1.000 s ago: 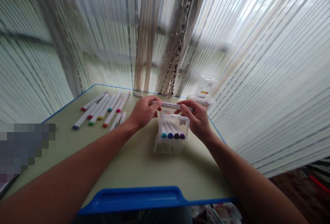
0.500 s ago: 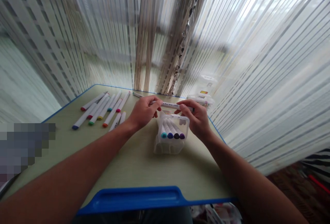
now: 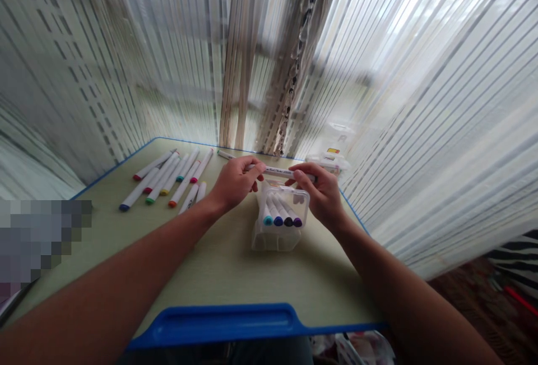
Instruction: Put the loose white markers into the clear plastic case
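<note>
Left hand (image 3: 235, 183) and right hand (image 3: 321, 194) pinching a white marker (image 3: 278, 172) near its ends, clear box (image 3: 275, 241) with capped markers (image 3: 278, 221) just below the grip, loose markers (image 3: 164, 179) to its left, curtain (image 3: 176, 45) beyond.

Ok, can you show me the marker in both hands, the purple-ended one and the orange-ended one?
Held marker (image 3: 278, 172): head view, middle of its white barrel.
Purple-ended marker (image 3: 297, 222): head view, its purple end.
Orange-ended marker (image 3: 172, 204): head view, its orange end.

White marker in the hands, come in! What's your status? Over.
Left hand and right hand: pinching the white marker, one toward each end. Marker: held crosswise. Nearby: clear box, four markers showing inside, just below in view.
</note>
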{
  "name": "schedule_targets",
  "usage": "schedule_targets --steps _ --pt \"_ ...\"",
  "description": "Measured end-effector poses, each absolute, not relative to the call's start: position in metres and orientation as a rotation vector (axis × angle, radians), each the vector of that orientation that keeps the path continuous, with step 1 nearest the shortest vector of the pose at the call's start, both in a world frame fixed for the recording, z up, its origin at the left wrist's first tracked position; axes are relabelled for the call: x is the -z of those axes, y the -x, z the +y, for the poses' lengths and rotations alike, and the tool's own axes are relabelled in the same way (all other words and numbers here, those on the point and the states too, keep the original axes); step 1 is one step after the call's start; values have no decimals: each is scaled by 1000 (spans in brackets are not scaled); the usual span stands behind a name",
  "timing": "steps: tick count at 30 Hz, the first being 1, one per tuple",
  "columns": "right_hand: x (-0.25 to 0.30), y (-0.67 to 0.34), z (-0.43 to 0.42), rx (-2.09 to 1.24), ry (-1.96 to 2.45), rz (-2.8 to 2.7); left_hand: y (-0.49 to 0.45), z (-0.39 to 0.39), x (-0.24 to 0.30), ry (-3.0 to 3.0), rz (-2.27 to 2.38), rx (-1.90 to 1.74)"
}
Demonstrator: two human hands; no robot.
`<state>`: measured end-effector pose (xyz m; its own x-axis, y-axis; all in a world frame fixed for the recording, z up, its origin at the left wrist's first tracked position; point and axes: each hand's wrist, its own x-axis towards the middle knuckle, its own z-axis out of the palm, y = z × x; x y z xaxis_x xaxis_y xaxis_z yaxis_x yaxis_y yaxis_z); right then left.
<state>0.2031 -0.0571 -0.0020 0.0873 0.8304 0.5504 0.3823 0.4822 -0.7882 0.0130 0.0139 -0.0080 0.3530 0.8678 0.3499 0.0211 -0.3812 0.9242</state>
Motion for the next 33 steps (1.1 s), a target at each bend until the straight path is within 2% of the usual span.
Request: schedule_targets --steps 33 --pt "2 -203 -58 -435 1095 -1535 -13 14 9 -1704 801 -1153"
